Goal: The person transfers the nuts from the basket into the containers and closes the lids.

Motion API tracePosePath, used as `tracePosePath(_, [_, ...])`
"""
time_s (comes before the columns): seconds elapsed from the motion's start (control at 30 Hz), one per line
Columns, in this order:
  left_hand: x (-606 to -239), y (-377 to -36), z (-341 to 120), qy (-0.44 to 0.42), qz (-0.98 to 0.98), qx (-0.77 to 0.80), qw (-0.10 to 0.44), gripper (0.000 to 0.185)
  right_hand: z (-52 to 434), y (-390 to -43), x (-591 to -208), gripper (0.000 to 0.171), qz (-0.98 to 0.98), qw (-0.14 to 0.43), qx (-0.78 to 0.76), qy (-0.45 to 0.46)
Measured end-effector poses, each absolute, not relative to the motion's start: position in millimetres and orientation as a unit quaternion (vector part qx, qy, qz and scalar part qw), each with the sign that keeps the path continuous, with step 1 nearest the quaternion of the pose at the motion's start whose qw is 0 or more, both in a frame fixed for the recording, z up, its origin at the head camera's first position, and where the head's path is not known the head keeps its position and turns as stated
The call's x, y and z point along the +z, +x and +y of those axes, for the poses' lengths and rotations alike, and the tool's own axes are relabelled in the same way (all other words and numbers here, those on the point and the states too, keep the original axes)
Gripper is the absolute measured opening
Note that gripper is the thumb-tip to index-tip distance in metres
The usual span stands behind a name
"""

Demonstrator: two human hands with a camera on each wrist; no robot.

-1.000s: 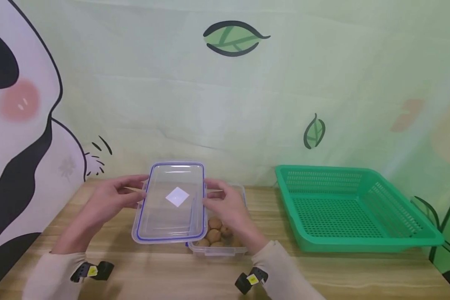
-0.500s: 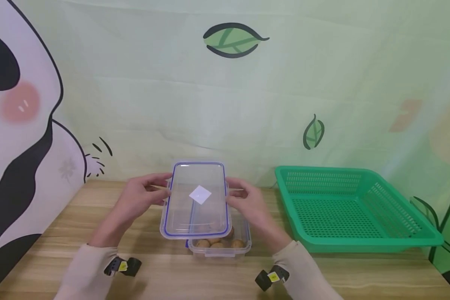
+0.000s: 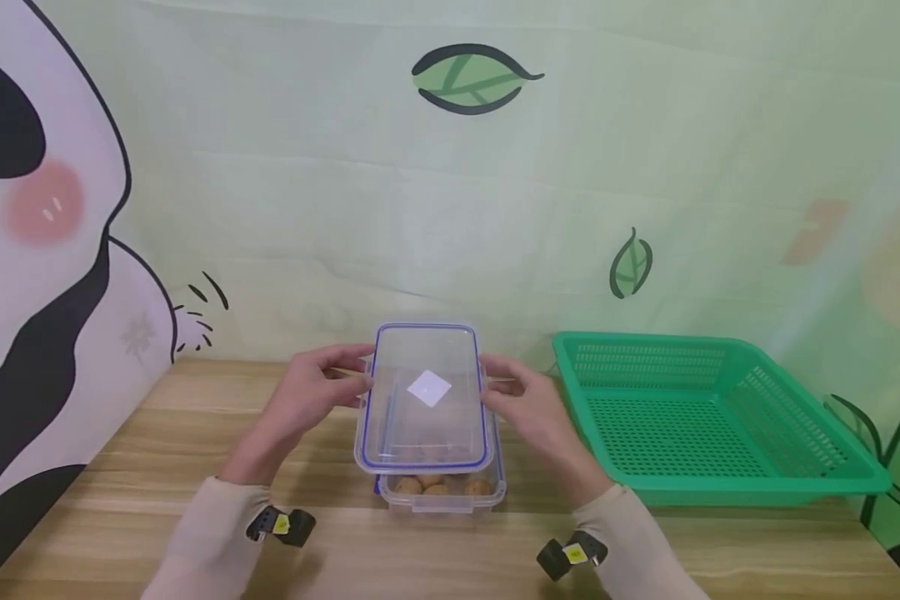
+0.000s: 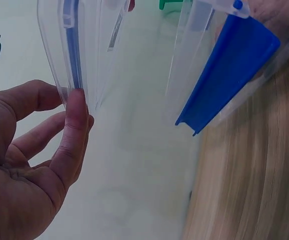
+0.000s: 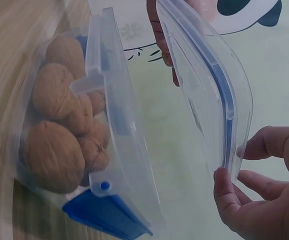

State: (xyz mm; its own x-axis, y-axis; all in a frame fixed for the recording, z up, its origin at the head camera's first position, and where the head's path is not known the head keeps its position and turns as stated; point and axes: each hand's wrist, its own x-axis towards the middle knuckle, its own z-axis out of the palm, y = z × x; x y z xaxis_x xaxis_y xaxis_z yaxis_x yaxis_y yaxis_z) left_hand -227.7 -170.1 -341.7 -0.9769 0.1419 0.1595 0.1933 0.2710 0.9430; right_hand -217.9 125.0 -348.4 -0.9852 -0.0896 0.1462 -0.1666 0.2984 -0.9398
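Observation:
A clear plastic lid [image 3: 427,425] with a blue seal and a white diamond label is held above a clear food container [image 3: 444,503]. My left hand [image 3: 321,388] pinches the lid's left edge between thumb and fingers. On the opposite edge, my right hand [image 3: 523,398] pinches it the same way. Inside the container lie several walnuts [image 5: 54,155], partly covered by the lid in the head view. Blue locking flaps [image 4: 229,70] hang unlatched from the container's sides. A gap shows between lid and container rim in both wrist views.
A green perforated plastic basket [image 3: 742,483] stands to the right on the wooden table [image 3: 390,558]. Behind the table hangs a pale green cloth [image 3: 330,208] printed with a panda and leaves.
Both hands have carried the lid to the right, from beside and partly over the container to above it. The container and basket have stayed in place.

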Motion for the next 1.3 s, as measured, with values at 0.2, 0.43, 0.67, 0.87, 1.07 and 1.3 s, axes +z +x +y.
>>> tracePosePath(0.2, [-343.0,-230.5,-161.6,-0.104,-0.792,-0.602,0.02,0.049,132.3,-218.6,-348.0,0.046,-0.808,0.039,0.584,0.069])
tracePosePath(0.43, [-346.2,-231.2,-155.8,-0.109,-0.79,-0.603,0.022,0.047,138.6,-217.6,-349.1,0.047,-0.812,0.039,0.579,0.062])
tracePosePath(0.67, [-350.6,-229.4,-153.7,-0.105,-0.779,-0.617,0.027,0.036,143.7,-216.3,-346.7,0.047,-0.808,0.038,0.585,0.062])
tracePosePath(0.87, [-353.2,-228.8,-156.1,-0.13,-0.764,-0.631,0.037,0.033,146.3,-215.1,-343.9,0.048,-0.801,0.025,0.596,0.053])
tracePosePath(1.07, [-357.0,-230.3,-159.5,-0.151,-0.805,-0.568,0.081,0.035,146.7,-214.6,-341.3,0.049,-0.802,0.005,0.597,0.036])
tracePosePath(1.3, [-361.7,-231.2,-157.7,-0.159,-0.825,-0.521,0.148,0.036,146.7,-215.3,-342.6,0.035,-0.788,0.018,0.614,0.041])
